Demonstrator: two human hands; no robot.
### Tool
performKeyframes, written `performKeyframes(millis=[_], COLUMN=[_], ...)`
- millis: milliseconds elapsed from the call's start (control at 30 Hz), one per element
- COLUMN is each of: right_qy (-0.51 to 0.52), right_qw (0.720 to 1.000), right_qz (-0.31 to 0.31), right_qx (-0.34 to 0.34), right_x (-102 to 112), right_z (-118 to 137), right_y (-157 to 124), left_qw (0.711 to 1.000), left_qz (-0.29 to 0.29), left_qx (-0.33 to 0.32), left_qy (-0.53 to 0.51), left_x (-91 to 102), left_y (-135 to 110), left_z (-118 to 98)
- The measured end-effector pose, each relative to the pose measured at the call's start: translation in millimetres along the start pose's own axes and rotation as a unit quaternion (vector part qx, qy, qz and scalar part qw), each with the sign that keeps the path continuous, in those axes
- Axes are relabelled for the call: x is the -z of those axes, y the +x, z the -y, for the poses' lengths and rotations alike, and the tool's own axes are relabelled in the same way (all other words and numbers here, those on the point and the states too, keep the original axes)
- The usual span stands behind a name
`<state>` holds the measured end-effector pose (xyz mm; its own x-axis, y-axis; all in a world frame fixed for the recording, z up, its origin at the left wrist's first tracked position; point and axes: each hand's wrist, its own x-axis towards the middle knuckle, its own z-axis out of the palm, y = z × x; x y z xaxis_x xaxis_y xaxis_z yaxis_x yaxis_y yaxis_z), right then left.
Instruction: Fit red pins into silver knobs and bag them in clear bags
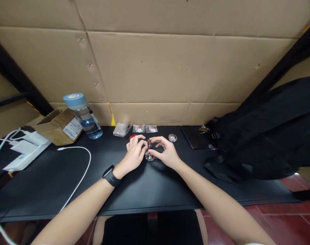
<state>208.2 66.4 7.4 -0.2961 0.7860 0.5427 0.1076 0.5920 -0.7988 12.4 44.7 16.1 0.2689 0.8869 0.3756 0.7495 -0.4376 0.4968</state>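
A small dark brown disc (149, 144) is held on edge between my hands near the middle of the table. My right hand (167, 153) pinches it between thumb and forefinger. From the other side, my left hand (134, 156), with a black watch on its wrist, closes its bent thumb and forefinger at the disc's edge. Right under the disc is a clear, shiny round piece (150, 157) with a bit of red at its centre; the fingers partly cover it. Red beads or cord (133, 136) show just behind my left fingers.
Two clear packets (139, 128) with red bits and a clear plastic stack (121, 129) lie along the back. A round clear case (172, 137) sits to the right, near a dark tablet (192, 138) and black backpack (267, 132). Leftward stand a water bottle (86, 119), carton (56, 127) and power strip (29, 156).
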Motion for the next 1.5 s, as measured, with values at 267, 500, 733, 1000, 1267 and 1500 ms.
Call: performKeyframes(millis=[267,500,733,1000,1267,1500], right_qy=[0.002,0.012,0.066,0.171,0.001,-0.036], right_qw=[1.0,1.0,0.997,0.977,0.998,0.997], right_qz=[0.011,0.014,0.007,0.006,0.035,0.038], right_qx=[0.005,-0.002,-0.043,-0.125,-0.044,-0.048], right_x=[0.5,-0.7,-5.5,-11.4,0.2,3.6], right_z=[0.6,-0.1,-5.0,-7.0,-2.6,0.7], right_y=[-0.9,-1.4,-1.9,-1.4,1.4,3.0], left_qw=[1.0,1.0,0.996,0.991,0.99,0.997], left_qz=[0.003,-0.02,-0.06,-0.105,-0.126,-0.077], left_qx=[-0.002,-0.009,-0.036,-0.039,-0.008,0.004], left_qy=[-0.011,0.001,0.054,0.077,0.057,0.008], left_x=[0.3,1.0,2.0,0.7,6.0,8.2], left_y=[-1.0,-1.0,-1.7,-4.0,-3.6,-0.3], left_z=[-1.8,-3.3,-7.0,-11.6,-18.6,-14.3])
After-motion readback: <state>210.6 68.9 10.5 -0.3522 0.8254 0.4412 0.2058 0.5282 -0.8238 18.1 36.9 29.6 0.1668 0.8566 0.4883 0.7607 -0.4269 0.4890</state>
